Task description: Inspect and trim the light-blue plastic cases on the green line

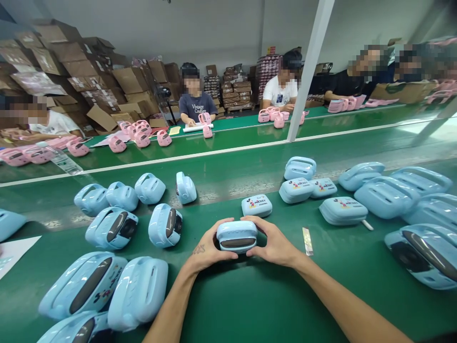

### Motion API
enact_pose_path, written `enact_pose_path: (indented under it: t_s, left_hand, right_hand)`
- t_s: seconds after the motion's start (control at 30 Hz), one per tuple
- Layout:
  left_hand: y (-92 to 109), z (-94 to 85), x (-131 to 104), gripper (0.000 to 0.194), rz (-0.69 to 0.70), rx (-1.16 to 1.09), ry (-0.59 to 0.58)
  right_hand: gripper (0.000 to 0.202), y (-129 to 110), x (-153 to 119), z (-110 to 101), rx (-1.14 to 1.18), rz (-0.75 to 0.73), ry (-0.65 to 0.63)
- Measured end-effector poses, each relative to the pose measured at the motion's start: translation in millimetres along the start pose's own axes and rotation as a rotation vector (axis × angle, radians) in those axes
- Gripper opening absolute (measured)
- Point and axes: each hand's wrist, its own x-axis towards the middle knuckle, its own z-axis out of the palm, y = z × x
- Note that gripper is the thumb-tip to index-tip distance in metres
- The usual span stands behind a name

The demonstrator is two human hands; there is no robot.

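My left hand (210, 245) and my right hand (273, 243) hold a small light-blue plastic casing (236, 232) from both sides, thumbs at its near edge and fingers around the far side. A dark glossy oval panel on it faces me; whether it rests on the green table is hard to tell. Just beyond my hands lies a blue casing (257, 206) with a printed cartoon mouse and lettering. To the left of my left hand stands a blue casing (165, 226) with a dark panel. A narrow printed strip (307, 241) lies to the right of my right hand.
Several blue casings (139, 293) crowd the left, and more (385, 196) crowd the right. Across the green table (250, 305), co-workers sit by pink casings (142, 138). A white post (310, 71) rises beyond the middle. A plastic bottle (66, 161) lies far left; cardboard boxes (80, 69) are stacked behind.
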Motion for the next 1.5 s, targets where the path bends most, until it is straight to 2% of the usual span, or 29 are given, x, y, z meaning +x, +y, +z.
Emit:
enact_pose_path:
  t_s: [0.1, 0.3, 0.5, 0.57, 0.67, 0.7, 0.77, 0.87, 0.93, 1.07, 1.2, 1.27, 1.37, 1.43, 1.5]
  left_hand:
    - [1, 1.1, 0, 0.092, 0.022, -0.025, 0.016]
    - [-1, 2.1, 4, 0.078, 0.021, 0.072, 0.084]
    - [-2, 1.9, 3, 0.08, -0.006, 0.035, 0.067]
    - [-3, 1.0, 2, 0.087, -0.017, -0.012, 0.042]
    - [-7, -0.4, 3, 0.104, 0.036, -0.16, 0.023]
    - [-8, -0.9, 4, 0.102, 0.075, -0.242, 0.052]
    - [-10, -2.4, 6, 0.083, 0.142, -0.437, 0.189]
    - [-13, -7.1, 9, 0.051, 0.188, -0.672, 0.464]
    - [-16, -11.2, 12, 0.044, 0.201, -0.741, 0.569]
    - [-18, -15.5, 17, 0.043, 0.191, -0.729, 0.605]
    - [-19, -12.9, 17, 0.044, 0.184, -0.627, 0.577]
    - [-20, -11.3, 16, 0.043, 0.182, -0.578, 0.566]
    - [-22, -10.0, 14, 0.042, 0.183, -0.509, 0.554]
    - [-25, -9.7, 13, 0.041, 0.186, -0.475, 0.548]
    - [-28, -9.3, 14, 0.04, 0.186, -0.454, 0.552]
  right_hand:
    - [0.08, 1, 0, 2, 0.005, 0.017, -0.006]
    - [0.061, -1, 3, 4, 0.04, 0.042, 0.026]
    - [0.065, -4, 2, 2, 0.028, 0.014, 0.018]
    - [0.067, -5, 1, 3, 0.077, -0.021, 0.025]
    - [0.049, -8, -2, 6, 0.217, 0.015, 0.039]
    - [0.044, -9, -1, 7, 0.269, 0.046, 0.048]
    - [0.044, -14, 4, 9, 0.359, 0.097, 0.089]
    - [0.048, -23, 27, 5, 0.425, 0.142, 0.18]
    - [0.048, -29, 54, -3, 0.398, 0.156, 0.234]
    - [0.04, -34, 127, -20, 0.273, 0.164, 0.337]
    - [0.034, -27, 181, -18, 0.085, 0.226, 0.386]
    - [0.036, -20, 191, -12, -0.019, 0.254, 0.389]
    - [0.036, -6, 190, -9, -0.177, 0.273, 0.378]
    - [0.036, 1, 185, -18, -0.284, 0.268, 0.36]
    - [0.035, 4, 180, -39, -0.401, 0.249, 0.355]
